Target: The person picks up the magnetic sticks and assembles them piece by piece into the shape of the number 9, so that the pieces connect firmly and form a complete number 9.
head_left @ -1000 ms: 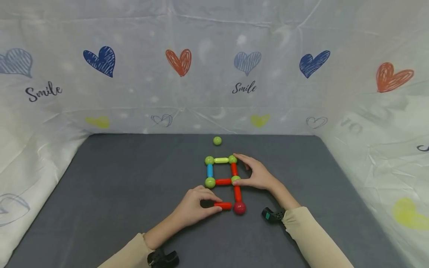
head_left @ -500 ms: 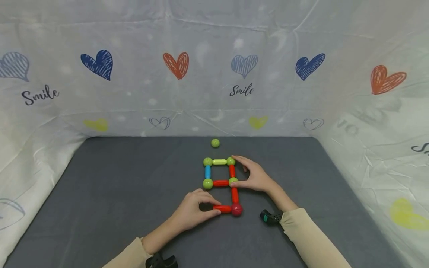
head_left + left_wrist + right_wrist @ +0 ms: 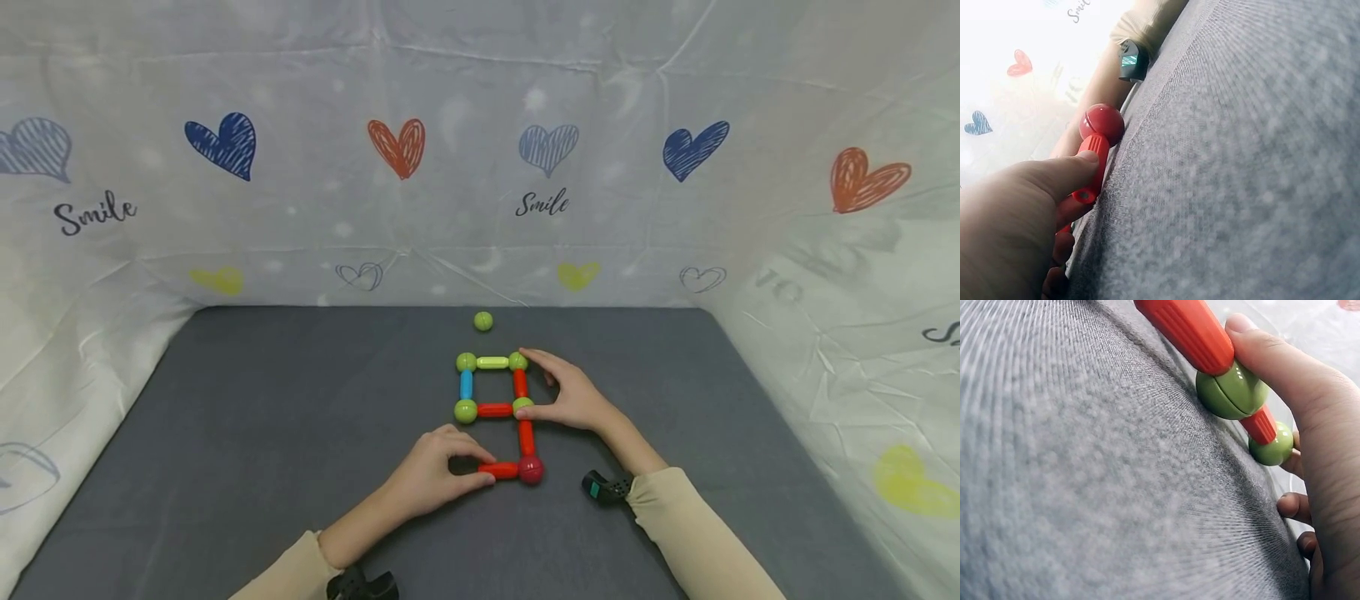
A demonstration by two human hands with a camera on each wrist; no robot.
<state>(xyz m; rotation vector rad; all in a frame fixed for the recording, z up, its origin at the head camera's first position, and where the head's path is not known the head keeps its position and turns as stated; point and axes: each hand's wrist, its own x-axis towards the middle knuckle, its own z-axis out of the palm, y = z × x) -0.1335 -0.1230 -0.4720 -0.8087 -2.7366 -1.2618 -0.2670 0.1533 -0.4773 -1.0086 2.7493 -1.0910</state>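
Note:
Between thumb and fingers, my left hand (image 3: 429,468) pinches a red magnetic rod (image 3: 507,471). Its far end meets a red ball (image 3: 531,470), as the left wrist view also shows. From that ball another red rod (image 3: 527,437) runs up to a square of rods and green balls. The square has a yellow-green rod (image 3: 492,362) at the back, a blue rod (image 3: 467,385) on the left and red rods on the other sides. My right hand (image 3: 573,397) holds the square's right side, thumb at the near green ball (image 3: 1235,394), a fingertip at the far green ball (image 3: 517,360).
A loose green ball (image 3: 483,321) lies behind the square, near the back edge of the dark grey table (image 3: 300,400). A pale cloth with printed hearts (image 3: 396,148) hangs behind and at both sides. Black bands (image 3: 606,487) sit at the wrists.
My left hand has brought the red rod rightward, closing the gap to the red ball; they now meet. My right hand keeps its place on the square. The head view has shifted slightly.

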